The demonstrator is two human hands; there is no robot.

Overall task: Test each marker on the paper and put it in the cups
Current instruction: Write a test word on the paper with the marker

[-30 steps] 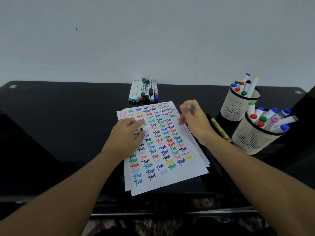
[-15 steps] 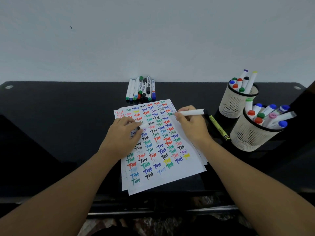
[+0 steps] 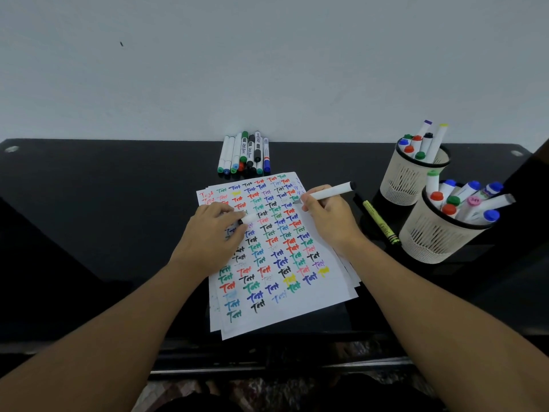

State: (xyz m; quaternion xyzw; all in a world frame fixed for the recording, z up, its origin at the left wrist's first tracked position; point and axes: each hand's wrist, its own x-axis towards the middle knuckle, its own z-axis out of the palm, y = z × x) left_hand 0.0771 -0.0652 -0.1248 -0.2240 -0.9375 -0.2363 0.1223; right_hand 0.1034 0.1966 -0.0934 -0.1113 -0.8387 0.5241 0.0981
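While the right hand [image 3: 329, 221] pinches a white-barrelled marker with a black end [image 3: 332, 192] between thumb and fingers, its tip is down on the upper right part of the white paper sheet covered in coloured "Test" words [image 3: 297, 304], so the step in hand looks to be the test stroke itself. The barrel slants up and to the right out of the grip, its black end pointing toward the two cream mesh cups [image 3: 413, 176]. The left hand [image 3: 214, 236] presses on the sheet's left side and curls round a small white cap with a dark end [image 3: 248, 219], probably this marker's, though it is too small to be sure.

Next, I judge, the mark must be finished, the cap pushed back on, and the marker carried right to a cup; both already stand crowded with markers, so it needs a gap. A row of untested markers [image 3: 243, 154] lies at the black table's [image 3: 89, 218] far edge, so much is left. A yellow-green pen [image 3: 380, 223] lies between paper and cups.
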